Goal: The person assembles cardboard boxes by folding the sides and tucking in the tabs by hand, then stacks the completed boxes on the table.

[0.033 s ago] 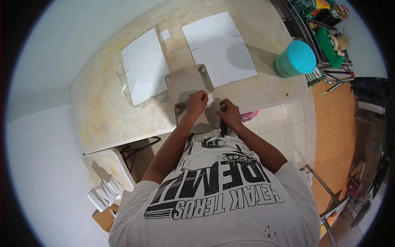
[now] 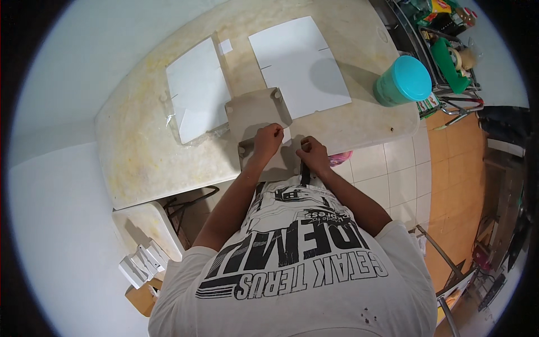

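Note:
A grey board (image 2: 255,109) with round studs at its corners lies on the beige table (image 2: 140,146), close to the near edge. My left hand (image 2: 268,140) rests on the board and pinches a small white slip (image 2: 285,133) between its fingertips. My right hand (image 2: 313,156) is just to the right of it at the table's edge, its fingers curled shut. Whether anything is in it is hidden. A dark strip (image 2: 305,173) shows right below that hand.
Two white sheets lie further back, one on the left (image 2: 196,90) in clear wrap and a larger one on the right (image 2: 297,59). A teal lidded tub (image 2: 404,81) stands at the table's right end. A cluttered rack (image 2: 449,33) stands beyond it. The floor is tiled.

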{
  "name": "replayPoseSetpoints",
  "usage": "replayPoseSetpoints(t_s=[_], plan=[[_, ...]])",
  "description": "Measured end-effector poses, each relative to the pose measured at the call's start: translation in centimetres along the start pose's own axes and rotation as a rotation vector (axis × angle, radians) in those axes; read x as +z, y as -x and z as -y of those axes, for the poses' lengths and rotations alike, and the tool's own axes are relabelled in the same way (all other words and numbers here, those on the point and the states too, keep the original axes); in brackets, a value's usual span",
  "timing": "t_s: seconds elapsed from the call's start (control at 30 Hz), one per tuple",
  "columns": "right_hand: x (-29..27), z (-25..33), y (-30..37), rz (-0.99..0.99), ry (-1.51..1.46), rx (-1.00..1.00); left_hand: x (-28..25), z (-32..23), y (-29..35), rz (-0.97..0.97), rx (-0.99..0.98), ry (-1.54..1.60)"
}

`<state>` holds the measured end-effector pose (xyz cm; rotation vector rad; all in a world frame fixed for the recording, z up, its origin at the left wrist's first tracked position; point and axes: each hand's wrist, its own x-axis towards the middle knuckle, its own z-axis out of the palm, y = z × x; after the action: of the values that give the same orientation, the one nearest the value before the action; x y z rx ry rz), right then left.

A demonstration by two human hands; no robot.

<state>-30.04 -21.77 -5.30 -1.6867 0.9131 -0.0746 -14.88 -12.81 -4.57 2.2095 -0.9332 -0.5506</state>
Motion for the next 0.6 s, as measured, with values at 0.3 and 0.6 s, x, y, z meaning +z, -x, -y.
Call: replayPoseSetpoints(t_s=[0.3, 0.6], plan=[[0.9, -2.7, -2.5, 0.112, -0.276, 0.151, 0.4, 0.3, 2.0, 0.302, -0.389, 0.446], [-0.6, 1.3, -1.2, 0.265, -0.559, 0.379, 1.2, -0.3, 3.9, 0.260, -0.543, 0.862]])
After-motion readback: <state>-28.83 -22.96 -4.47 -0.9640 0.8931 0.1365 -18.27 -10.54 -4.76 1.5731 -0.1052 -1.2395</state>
